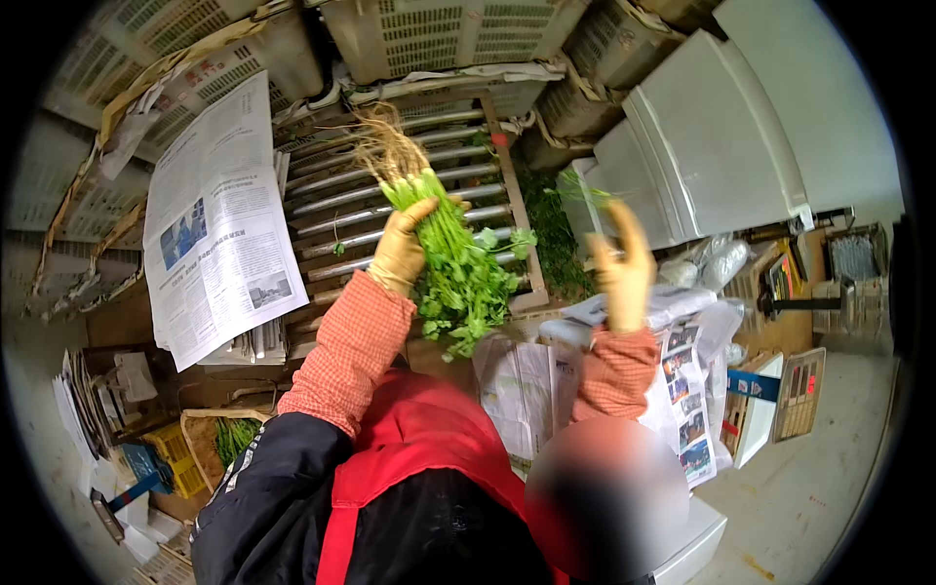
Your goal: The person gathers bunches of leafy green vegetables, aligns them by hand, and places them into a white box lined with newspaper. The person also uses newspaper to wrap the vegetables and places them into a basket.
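My left hand (406, 241), in a tan glove, is shut around a bunch of leafy green herbs (457, 256), which looks like coriander. Its pale roots (391, 142) point away from me and its leaves hang towards my body, above a rack of metal bars (340, 197). My right hand (621, 256), gloved alike and blurred, is raised to the right of the rack. Thin green stems (585, 191) show at its fingertips; whether it grips them I cannot tell.
Printed newspaper sheets (219, 227) lie on a stack left of the rack. Slatted plastic crates (453, 36) stand behind it. Loose greens (552, 234) lie along its right side, near white boxes (709, 139). More newspaper (687, 402) and clear plastic bags (706, 263) are at the right.
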Available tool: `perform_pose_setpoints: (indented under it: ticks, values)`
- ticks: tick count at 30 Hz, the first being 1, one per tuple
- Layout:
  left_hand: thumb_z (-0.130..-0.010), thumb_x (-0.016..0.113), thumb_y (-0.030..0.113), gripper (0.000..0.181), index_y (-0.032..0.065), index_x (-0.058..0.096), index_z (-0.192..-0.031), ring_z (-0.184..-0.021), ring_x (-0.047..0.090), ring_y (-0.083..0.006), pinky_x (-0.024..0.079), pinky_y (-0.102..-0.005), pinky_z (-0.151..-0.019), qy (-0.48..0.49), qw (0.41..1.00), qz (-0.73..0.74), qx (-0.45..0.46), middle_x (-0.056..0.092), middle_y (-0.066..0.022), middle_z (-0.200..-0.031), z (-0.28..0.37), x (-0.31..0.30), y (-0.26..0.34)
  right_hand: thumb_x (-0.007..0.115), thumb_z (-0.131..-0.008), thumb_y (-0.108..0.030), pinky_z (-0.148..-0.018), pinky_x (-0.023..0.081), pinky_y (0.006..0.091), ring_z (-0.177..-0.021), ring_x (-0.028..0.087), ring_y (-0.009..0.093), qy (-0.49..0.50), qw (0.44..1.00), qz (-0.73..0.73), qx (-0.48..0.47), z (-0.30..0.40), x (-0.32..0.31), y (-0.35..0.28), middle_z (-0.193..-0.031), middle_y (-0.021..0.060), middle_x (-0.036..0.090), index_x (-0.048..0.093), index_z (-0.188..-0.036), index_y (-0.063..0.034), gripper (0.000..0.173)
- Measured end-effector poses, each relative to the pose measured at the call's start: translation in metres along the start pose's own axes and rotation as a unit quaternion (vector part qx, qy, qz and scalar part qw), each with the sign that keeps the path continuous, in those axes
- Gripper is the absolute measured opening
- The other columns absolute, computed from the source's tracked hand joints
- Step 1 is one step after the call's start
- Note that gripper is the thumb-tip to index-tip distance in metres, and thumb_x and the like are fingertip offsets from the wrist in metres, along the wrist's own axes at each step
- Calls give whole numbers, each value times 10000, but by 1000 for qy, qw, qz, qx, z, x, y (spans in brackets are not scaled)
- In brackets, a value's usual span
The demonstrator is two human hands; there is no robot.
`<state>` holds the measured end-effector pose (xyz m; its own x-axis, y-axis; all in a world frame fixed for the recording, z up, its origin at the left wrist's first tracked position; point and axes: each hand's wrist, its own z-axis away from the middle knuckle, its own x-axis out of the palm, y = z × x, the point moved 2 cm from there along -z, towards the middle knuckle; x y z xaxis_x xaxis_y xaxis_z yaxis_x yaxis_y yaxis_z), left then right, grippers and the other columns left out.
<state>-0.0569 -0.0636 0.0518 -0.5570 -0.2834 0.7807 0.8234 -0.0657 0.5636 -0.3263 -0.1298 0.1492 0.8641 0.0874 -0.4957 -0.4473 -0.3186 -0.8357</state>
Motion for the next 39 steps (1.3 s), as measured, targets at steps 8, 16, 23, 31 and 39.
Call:
perform_pose_setpoints:
  ticks: [8,16,23,31,39]
  values:
    - [-821,643,156,499,5,446,-1253,-1067,514,-171,400,-309,-943,-158,962,-203,-95,546,-73,-1156,17,94,-84,722,-695,-200,-892,441,400,-1052,540,360,-13,997,61,55,75,60,22,-1144,210,555,414,-1264,-20,672]
    - [-886,570,288,678,-14,245,-1399,-1241,422,-256,319,-365,-1045,-273,903,-234,-235,422,-184,-1348,43,152,-150,716,-741,-167,-768,456,282,-817,571,149,272,919,-139,249,148,-125,47,-948,46,623,583,-1084,-16,398]
    - [-905,537,306,534,-7,400,-1316,-1127,524,-283,417,-411,-979,-220,895,-182,-343,528,-179,-1225,59,68,-176,672,-778,-111,-748,458,278,-788,576,152,465,855,-73,216,213,-262,157,-940,68,619,571,-1050,26,321]
    - [-910,530,223,425,-24,460,-1248,-1015,578,-293,480,-397,-894,-21,897,-153,-414,559,-197,-1158,103,-12,-205,689,-756,-432,-873,421,363,-994,577,326,324,862,65,384,264,-171,405,-1084,196,620,553,-1149,33,624]
    - [-908,532,264,419,-13,476,-1218,-972,590,-259,493,-365,-850,61,923,-172,-338,579,-174,-1105,117,-21,-184,614,-853,-280,-927,409,356,-1094,543,334,298,859,141,391,280,-215,354,-1217,230,542,405,-1316,-7,576]
